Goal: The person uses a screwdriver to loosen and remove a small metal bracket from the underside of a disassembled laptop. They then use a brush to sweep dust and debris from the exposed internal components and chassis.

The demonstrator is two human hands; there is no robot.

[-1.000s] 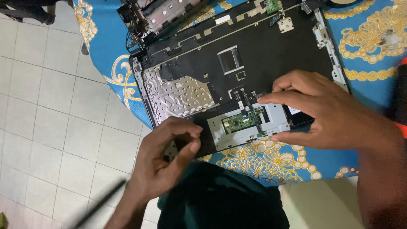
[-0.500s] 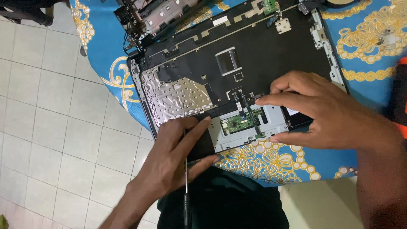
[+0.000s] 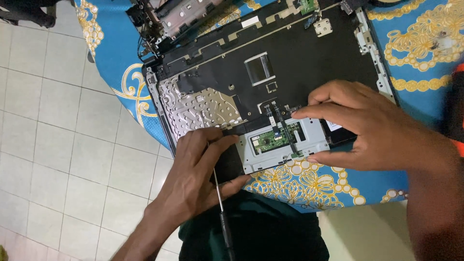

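An opened black laptop case [image 3: 290, 72] lies upside down on a blue and gold cloth. Its near edge carries a silver touchpad bracket [image 3: 309, 142] with a small green circuit board [image 3: 267, 140]. My left hand [image 3: 198, 169] holds a thin screwdriver [image 3: 221, 208], its shaft running up under the fingers to the case's near-left corner. My right hand [image 3: 372, 128] rests on the right end of the bracket, forefinger on its far edge and thumb on its near edge.
A silver foil sheet [image 3: 198, 108] covers the case's left part. More dismantled laptop parts [image 3: 179, 14] lie at the far side. The cloth-covered table [image 3: 425, 38] ends at the left over a white tiled floor [image 3: 58, 145]. Dark clothing [image 3: 261, 232] shows below the table edge.
My left hand has moved up from below the table edge onto the case's near-left corner, swinging the screwdriver from a slant to nearly upright. My right hand has stayed on the bracket.
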